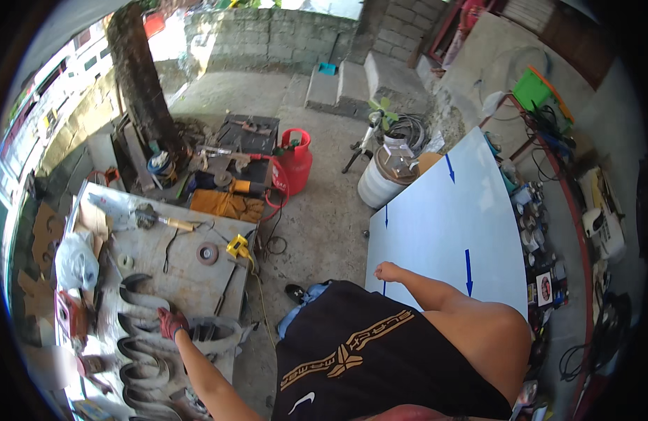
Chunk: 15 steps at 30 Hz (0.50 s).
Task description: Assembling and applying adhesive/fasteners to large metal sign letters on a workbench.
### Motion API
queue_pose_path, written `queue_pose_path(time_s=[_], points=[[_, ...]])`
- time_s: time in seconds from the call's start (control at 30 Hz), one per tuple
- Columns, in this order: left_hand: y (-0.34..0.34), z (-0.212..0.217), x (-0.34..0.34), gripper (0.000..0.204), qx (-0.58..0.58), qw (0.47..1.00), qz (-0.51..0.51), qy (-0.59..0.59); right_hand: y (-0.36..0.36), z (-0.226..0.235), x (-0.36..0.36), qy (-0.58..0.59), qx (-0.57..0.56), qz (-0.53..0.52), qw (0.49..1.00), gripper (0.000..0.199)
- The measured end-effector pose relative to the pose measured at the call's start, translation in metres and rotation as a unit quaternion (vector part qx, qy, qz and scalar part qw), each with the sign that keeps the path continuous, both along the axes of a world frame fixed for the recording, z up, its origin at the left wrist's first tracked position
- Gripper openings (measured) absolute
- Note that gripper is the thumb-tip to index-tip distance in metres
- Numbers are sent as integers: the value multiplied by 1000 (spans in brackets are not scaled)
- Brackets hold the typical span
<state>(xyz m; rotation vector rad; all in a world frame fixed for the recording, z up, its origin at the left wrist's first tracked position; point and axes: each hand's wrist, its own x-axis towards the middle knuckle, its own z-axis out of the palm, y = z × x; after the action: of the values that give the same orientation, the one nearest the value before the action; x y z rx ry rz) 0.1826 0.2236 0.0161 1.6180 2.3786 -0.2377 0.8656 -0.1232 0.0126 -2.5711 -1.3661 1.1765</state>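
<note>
handling curved metal strips (143, 300) seems the step; the left hand (172, 323) is at one, grip unclear; the right hand (388, 272) curls tight; next likely needs a firm hold.

Curved grey strips (138, 300) run in a wavy row down the worktable's (149, 245) near-left part

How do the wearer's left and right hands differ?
The left hand is red-gloved; the right hand is bare.
The left is at the curved grey strips; the right is over the edge of the pale blue panel, contact unclear.
Shared: both forearms are bare.
</note>
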Motion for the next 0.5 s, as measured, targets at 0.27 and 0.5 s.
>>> queue_pose_path(time_s=[0.27,0.5], points=[[-31,-13,18,68,176,971,128,-101,-2,2,10,96,-17,22,995,27],[-173,-11,70,43,385,905,128,-125,46,-45,84,132,-29,177,975,27]])
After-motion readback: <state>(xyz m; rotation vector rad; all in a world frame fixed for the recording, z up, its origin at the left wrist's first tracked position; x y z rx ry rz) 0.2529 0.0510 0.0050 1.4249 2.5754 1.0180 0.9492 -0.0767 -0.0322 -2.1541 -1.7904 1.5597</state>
